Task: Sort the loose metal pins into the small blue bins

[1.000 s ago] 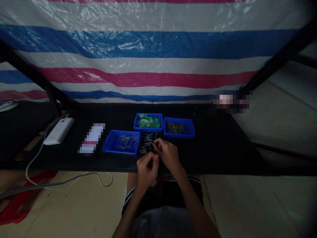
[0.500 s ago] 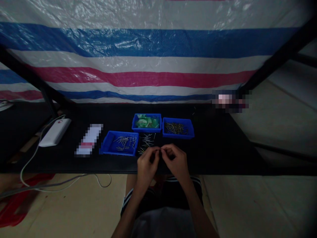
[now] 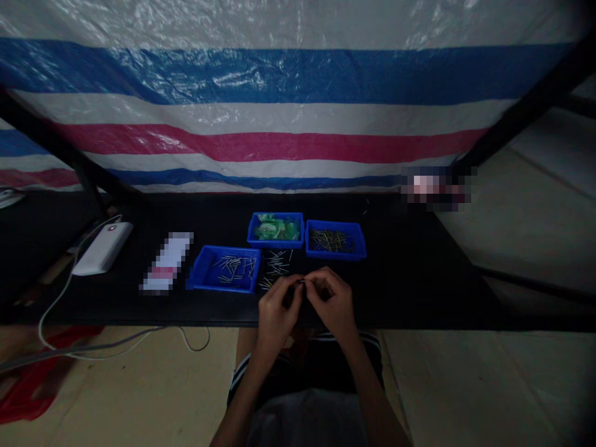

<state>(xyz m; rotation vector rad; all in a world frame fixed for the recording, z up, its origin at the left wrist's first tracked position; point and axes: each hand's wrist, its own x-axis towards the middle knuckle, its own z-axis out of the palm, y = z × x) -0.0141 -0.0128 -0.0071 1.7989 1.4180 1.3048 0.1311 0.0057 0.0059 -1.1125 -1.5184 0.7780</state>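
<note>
My left hand [image 3: 278, 308] and my right hand [image 3: 331, 301] meet fingertip to fingertip above the table's near part. Both are closed in a pinch. A tiny pale thin piece [image 3: 302, 281] shows between the fingertips; most of it is covered, and its kind is too small to tell. Just beyond my left hand, loose thin silvery screws or nails [image 3: 276, 263] lie on the black table. To their left, a blue tray [image 3: 201, 274] holds similar pieces. Behind my right hand, another blue tray [image 3: 359, 244] contains a pile of brass-coloured screws or nails [image 3: 328, 240].
A third blue tray [image 3: 252, 238] holds green and white packets [image 3: 277, 228]. Farther left on the black table [image 3: 405, 273] are a pixelated flat item [image 3: 166, 263] and a white power bank-like box [image 3: 103, 249] with a cable. A striped plastic sheet [image 3: 298, 74] hangs behind.
The fingertips have shifted slightly, and a pale bit of the small piece now shows between them. My right hand has tilted a little. The trays stay where they were.
</note>
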